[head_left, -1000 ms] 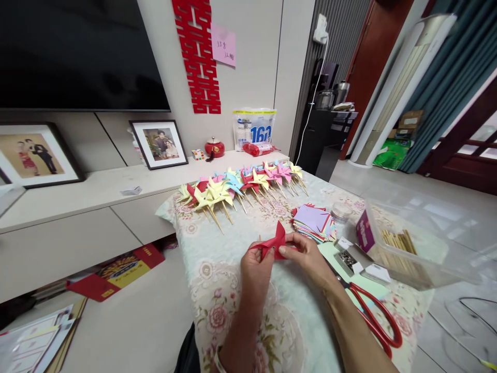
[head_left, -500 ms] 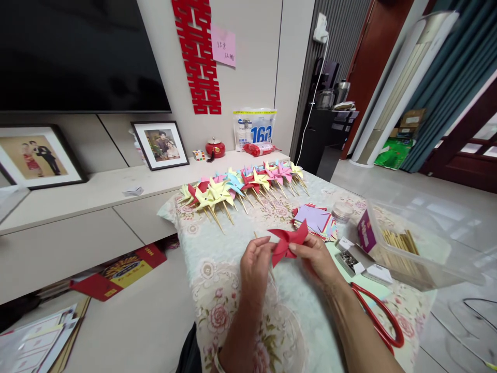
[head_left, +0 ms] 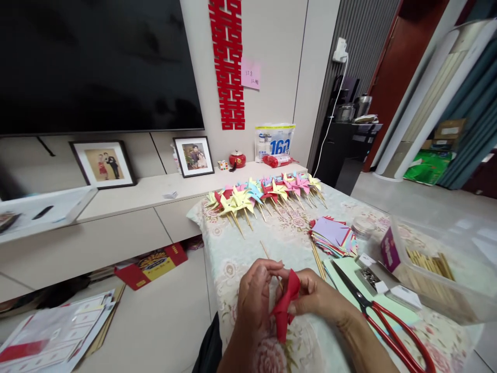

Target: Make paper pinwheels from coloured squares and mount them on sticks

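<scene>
A red paper pinwheel (head_left: 286,305) is turned edge-on, pinched in the fingers of my right hand (head_left: 322,300). My left hand (head_left: 256,298) curls around a thin wooden stick (head_left: 264,249), whose far end sticks out beyond the fingers. The stick's near end reaches the back of the pinwheel, but the exact join is hidden between the hands. To the right of my right hand lie red-handled scissors (head_left: 365,303) with their blades pointing away. A stack of cut coloured paper squares (head_left: 332,235) sits beyond that hand.
Several finished pinwheels (head_left: 240,199) lie in a row along the far table edge. At right are a clear plastic bin (head_left: 466,290) of wooden sticks, a small open box of metal pins (head_left: 370,280) and a round clear container (head_left: 364,227). Loose sticks (head_left: 318,260) lie beside the paper stack.
The red pinwheel has turned from facing up to edge-on and come lower, nearer me. Both hands have moved closer around it. The view has swung left, showing more of the scissors.
</scene>
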A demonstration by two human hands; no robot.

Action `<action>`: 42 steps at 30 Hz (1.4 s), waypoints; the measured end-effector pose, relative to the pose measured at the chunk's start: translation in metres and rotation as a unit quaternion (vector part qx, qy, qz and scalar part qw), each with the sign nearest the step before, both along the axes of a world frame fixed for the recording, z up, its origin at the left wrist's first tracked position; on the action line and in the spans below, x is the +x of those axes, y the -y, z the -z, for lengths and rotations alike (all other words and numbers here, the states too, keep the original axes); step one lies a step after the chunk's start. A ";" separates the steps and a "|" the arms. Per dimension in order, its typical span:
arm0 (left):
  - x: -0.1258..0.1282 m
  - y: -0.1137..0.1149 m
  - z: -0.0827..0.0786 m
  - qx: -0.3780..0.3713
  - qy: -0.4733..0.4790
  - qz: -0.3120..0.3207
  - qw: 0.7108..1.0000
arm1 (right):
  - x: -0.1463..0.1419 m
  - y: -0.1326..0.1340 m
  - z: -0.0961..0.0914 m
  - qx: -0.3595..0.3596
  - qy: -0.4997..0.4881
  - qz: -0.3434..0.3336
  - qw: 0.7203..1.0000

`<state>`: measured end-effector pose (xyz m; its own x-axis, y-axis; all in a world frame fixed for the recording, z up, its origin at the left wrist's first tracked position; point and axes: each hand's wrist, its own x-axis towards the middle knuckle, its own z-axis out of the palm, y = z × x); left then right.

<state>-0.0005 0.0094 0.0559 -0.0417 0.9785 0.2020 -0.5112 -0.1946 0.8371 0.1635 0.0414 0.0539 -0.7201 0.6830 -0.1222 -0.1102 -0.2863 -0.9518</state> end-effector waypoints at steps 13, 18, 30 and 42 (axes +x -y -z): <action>-0.003 0.070 -0.053 -0.197 0.033 -0.033 0.979 | -0.010 0.116 0.001 -0.008 -0.086 0.059 0.994; 0.006 0.088 -0.062 -0.201 0.033 0.019 0.979 | -0.014 0.128 -0.003 0.027 -0.083 0.034 0.996; 0.008 0.095 -0.059 -0.217 -0.025 0.024 0.976 | 0.024 0.143 -0.031 0.289 0.023 0.167 0.942; 0.018 0.103 -0.053 -0.178 -0.103 0.059 0.977 | 0.013 0.152 -0.051 0.523 0.060 0.292 0.798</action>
